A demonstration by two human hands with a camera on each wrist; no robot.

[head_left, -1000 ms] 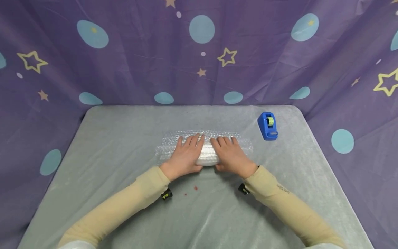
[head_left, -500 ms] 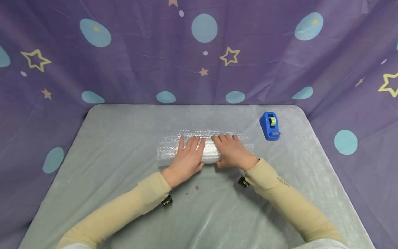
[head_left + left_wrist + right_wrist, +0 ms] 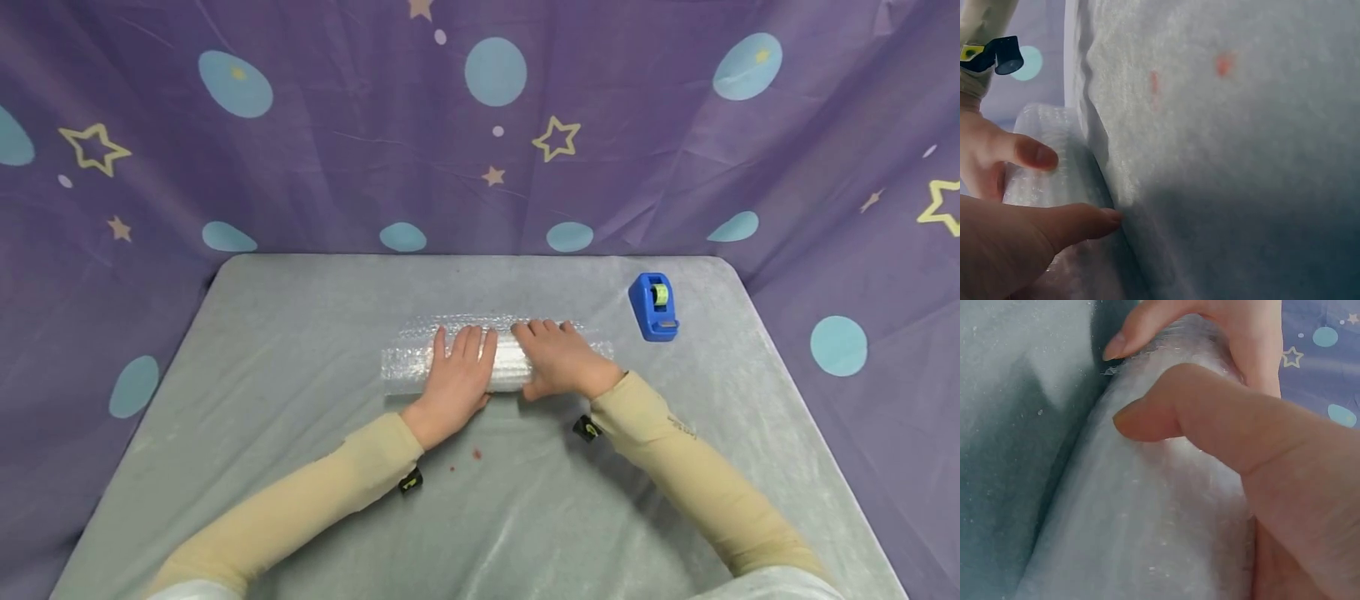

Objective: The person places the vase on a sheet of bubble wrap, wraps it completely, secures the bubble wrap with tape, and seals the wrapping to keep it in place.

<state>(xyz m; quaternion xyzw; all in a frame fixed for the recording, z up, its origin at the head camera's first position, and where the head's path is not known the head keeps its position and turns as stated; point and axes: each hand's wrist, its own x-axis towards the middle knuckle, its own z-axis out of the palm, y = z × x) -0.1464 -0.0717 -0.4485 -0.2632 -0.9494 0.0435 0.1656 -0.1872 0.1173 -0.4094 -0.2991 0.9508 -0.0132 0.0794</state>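
Observation:
A clear bubble wrap roll (image 3: 508,367) lies crosswise on the table in the head view, with a flat strip of bubble wrap (image 3: 427,323) showing beyond it. My left hand (image 3: 453,383) lies over the roll's left half, fingers stretched across its top and the thumb low on its near side. To the right, my right hand (image 3: 564,363) grips the roll with bent fingers over the far side and its thumb on the near side. The right wrist view shows that thumb (image 3: 1204,419) against the plastic. Whatever is inside the roll is hidden by the layers.
A blue tape dispenser (image 3: 654,310) with a yellow-green roll stands at the back right of the grey cloth-covered table (image 3: 315,333). Small red marks (image 3: 477,454) dot the cloth in front of the hands. A purple patterned curtain (image 3: 337,175) encloses the back and sides.
The roll has turned slightly away from the body, its near edge now a little farther off. My left hand has shifted and its fingers have spread; the right hand keeps nearly the same place.

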